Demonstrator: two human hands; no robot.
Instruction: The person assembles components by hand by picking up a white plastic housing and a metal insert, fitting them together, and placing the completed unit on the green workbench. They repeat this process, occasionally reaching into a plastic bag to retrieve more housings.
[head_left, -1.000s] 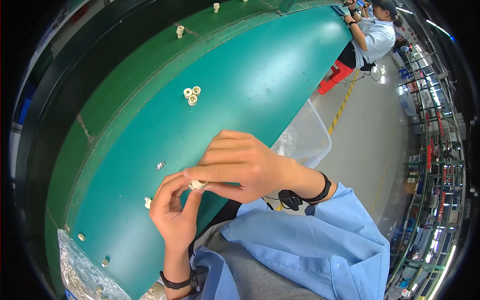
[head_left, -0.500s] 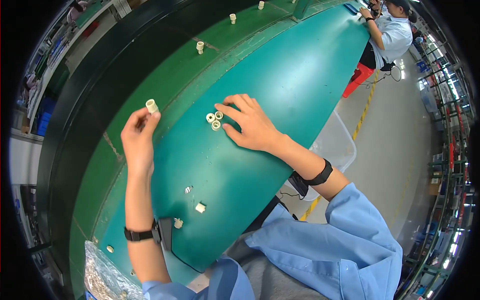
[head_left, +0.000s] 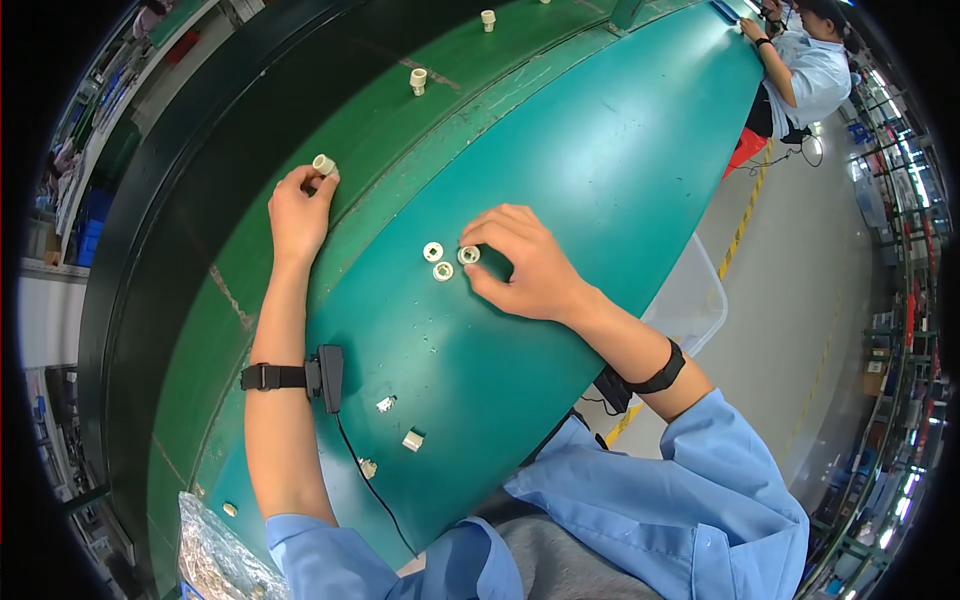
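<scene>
My left hand [head_left: 299,215] is closed on a cream plastic pipe fitting [head_left: 324,164], held upright but tilted at the fingertips over the green belt. My right hand [head_left: 525,262] pinches a round cream fitting [head_left: 469,255] between thumb and fingers at the teal table's surface. Beside it, apart from those fingers, lie two similar round fittings, one farther [head_left: 433,252] and one nearer [head_left: 443,271], each with an opening facing up. Closer to my body rest a small shiny metal-and-white piece [head_left: 386,404], a short cream fitting [head_left: 413,440] and another small cream part [head_left: 368,468].
The green belt [head_left: 370,150] runs along the table's left side, carrying upright cream fittings [head_left: 418,82]. A clear plastic bag of small parts [head_left: 215,550] lies at the lower left. A translucent bin [head_left: 695,300] stands right of the table [head_left: 560,140]. A co-worker [head_left: 805,70] sits at the far end.
My left hand has moved forward over the belt with its fitting. My right hand has closed on one round fitting and drawn it right, apart from the other two. The view has shifted slightly.
</scene>
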